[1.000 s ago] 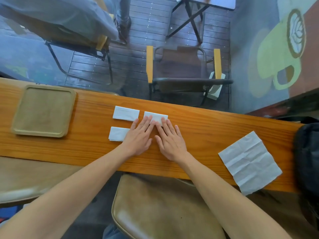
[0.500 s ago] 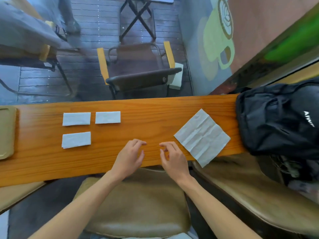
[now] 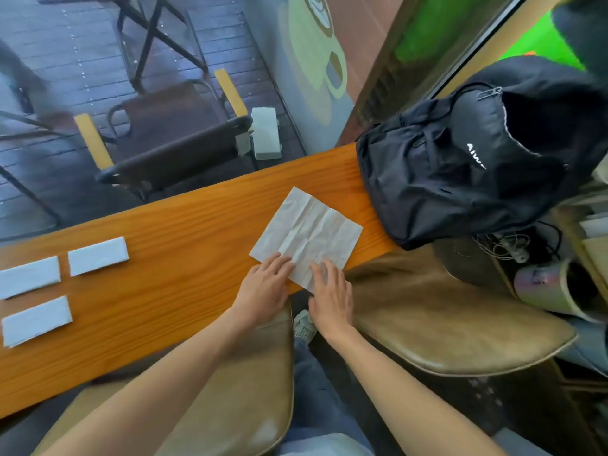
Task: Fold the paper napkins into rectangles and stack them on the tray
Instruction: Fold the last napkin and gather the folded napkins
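Note:
An unfolded, creased white napkin (image 3: 309, 232) lies flat on the wooden counter (image 3: 184, 258), near its right end. My left hand (image 3: 263, 291) rests its fingertips on the napkin's near left edge. My right hand (image 3: 329, 294) lies flat on the napkin's near corner, fingers spread. Neither hand grips it. Three folded napkin rectangles lie at the left: one (image 3: 98, 255) farther along, one (image 3: 29, 276) at the frame's edge, and one (image 3: 36, 320) nearer me. The tray is out of view.
A black backpack (image 3: 460, 166) sits on the counter's right end, close to the napkin. Tan padded stools (image 3: 444, 324) stand below the counter's near edge. Behind the counter is glass, with a chair (image 3: 171, 139) beyond it.
My view swung right, so the tray left the frame. Both hands moved right from the bare wood onto the unfolded napkin's near edge.

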